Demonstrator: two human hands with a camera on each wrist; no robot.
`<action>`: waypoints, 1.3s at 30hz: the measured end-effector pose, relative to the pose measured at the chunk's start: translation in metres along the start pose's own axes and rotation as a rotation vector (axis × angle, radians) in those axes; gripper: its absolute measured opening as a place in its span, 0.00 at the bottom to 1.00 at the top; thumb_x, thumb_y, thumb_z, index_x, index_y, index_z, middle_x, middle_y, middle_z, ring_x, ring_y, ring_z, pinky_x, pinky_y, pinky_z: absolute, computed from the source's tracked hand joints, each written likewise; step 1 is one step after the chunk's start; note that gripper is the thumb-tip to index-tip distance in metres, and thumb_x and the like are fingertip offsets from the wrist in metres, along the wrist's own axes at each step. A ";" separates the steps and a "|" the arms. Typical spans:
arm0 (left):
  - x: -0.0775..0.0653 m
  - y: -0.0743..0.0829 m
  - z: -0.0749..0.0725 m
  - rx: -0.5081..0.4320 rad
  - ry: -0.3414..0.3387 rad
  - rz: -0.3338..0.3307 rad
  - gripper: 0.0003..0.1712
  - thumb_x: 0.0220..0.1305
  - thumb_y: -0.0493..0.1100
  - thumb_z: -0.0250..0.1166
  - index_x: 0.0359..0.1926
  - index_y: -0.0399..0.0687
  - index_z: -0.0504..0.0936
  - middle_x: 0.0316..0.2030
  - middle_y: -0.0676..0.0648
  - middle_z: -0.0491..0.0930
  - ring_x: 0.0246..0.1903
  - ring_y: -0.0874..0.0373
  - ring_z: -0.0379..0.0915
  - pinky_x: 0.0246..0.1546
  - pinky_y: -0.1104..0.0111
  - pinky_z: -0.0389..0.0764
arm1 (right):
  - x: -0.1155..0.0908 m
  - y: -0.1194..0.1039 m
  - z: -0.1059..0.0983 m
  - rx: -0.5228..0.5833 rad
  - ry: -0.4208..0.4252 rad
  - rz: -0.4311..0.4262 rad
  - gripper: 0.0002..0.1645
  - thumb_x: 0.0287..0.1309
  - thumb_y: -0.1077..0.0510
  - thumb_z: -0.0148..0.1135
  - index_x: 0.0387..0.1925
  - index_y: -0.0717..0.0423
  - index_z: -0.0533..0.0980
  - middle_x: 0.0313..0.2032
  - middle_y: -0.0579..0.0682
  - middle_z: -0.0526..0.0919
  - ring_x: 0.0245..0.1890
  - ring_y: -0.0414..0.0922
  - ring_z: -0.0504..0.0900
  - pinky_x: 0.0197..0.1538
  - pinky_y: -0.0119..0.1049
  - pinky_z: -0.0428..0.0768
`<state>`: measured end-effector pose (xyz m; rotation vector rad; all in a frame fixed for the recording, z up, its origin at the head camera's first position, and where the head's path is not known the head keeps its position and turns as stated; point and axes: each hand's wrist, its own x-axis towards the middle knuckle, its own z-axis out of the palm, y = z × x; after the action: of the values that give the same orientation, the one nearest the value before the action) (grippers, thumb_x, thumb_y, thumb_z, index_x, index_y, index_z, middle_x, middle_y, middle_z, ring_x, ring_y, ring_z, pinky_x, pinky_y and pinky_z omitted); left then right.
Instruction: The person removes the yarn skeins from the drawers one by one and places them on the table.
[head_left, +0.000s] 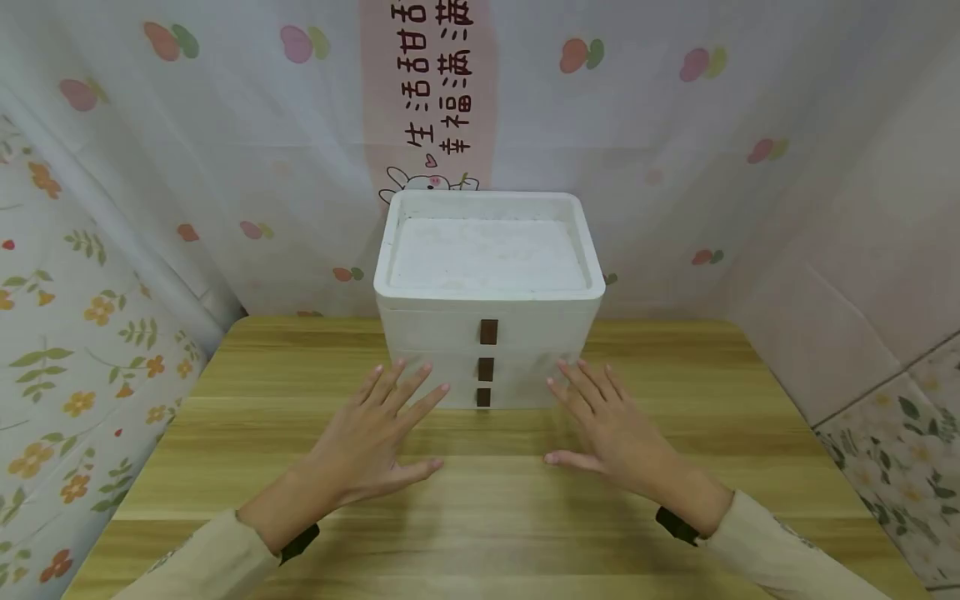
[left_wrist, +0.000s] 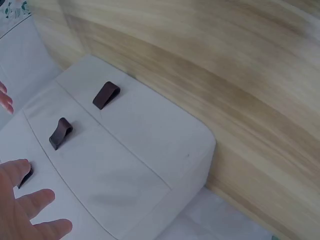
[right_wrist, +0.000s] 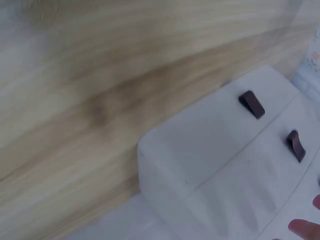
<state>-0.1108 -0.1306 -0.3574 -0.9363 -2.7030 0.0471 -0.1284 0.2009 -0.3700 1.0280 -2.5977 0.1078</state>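
White drawer unit (head_left: 435,329), far on counter (head_left: 480,533): apparently at the approach stage.
Left hand (head_left: 369,437), right hand (head_left: 618,437) were spread, empty; using a brown tab (head_left: 488,332) called for a pinch.

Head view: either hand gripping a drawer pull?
No, the left hand and right hand are both spread, fingers apart, to either side of the brown pulls.

Left grip (head_left: 373,442): splayed, back upward | right grip (head_left: 618,437): splayed, back upward | forearms (head_left: 213,557) angled inward
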 end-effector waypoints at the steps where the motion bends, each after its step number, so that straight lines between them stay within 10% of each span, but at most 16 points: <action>1: 0.001 0.000 -0.001 -0.003 0.001 0.000 0.45 0.56 0.72 0.51 0.71 0.59 0.56 0.71 0.45 0.53 0.70 0.42 0.47 0.68 0.51 0.52 | 0.001 0.002 -0.001 0.023 0.027 -0.005 0.51 0.56 0.24 0.39 0.65 0.58 0.61 0.66 0.61 0.60 0.64 0.61 0.61 0.62 0.61 0.61; 9: 0.011 -0.001 -0.006 -0.030 0.021 0.006 0.45 0.57 0.71 0.52 0.70 0.58 0.56 0.70 0.45 0.55 0.70 0.42 0.48 0.68 0.50 0.55 | 0.020 0.024 -0.014 0.130 0.362 -0.084 0.35 0.65 0.36 0.42 0.43 0.64 0.76 0.45 0.61 0.78 0.45 0.56 0.76 0.45 0.54 0.75; 14: 0.018 -0.001 -0.010 -0.072 0.080 0.014 0.44 0.56 0.69 0.55 0.69 0.57 0.58 0.68 0.44 0.60 0.68 0.42 0.52 0.66 0.50 0.58 | 0.032 0.039 -0.031 0.165 0.479 0.014 0.27 0.65 0.43 0.50 0.32 0.64 0.78 0.31 0.56 0.81 0.34 0.52 0.79 0.36 0.46 0.78; 20: 0.027 -0.001 -0.013 -0.092 0.169 0.033 0.41 0.55 0.66 0.57 0.67 0.54 0.64 0.61 0.44 0.68 0.62 0.43 0.61 0.62 0.52 0.65 | 0.049 0.054 -0.054 0.293 0.392 0.279 0.08 0.57 0.62 0.61 0.34 0.65 0.75 0.30 0.55 0.79 0.30 0.48 0.78 0.30 0.32 0.78; 26: 0.039 0.000 -0.017 -0.173 0.209 -0.003 0.37 0.57 0.62 0.58 0.63 0.50 0.67 0.56 0.46 0.73 0.57 0.48 0.67 0.56 0.58 0.73 | 0.070 0.068 -0.066 0.508 0.272 0.504 0.19 0.64 0.51 0.54 0.45 0.65 0.71 0.41 0.59 0.78 0.38 0.49 0.76 0.36 0.18 0.71; 39: 0.070 0.008 -0.012 -0.569 0.190 -0.293 0.18 0.64 0.45 0.57 0.54 0.47 0.74 0.44 0.49 0.81 0.47 0.54 0.76 0.45 0.59 0.78 | 0.109 0.093 -0.065 0.688 0.037 0.712 0.36 0.66 0.39 0.44 0.64 0.60 0.62 0.53 0.61 0.71 0.45 0.53 0.76 0.43 0.38 0.82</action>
<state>-0.1548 -0.0821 -0.3293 -0.6156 -2.6776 -0.8598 -0.2464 0.2109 -0.2664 0.1911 -2.8077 1.2313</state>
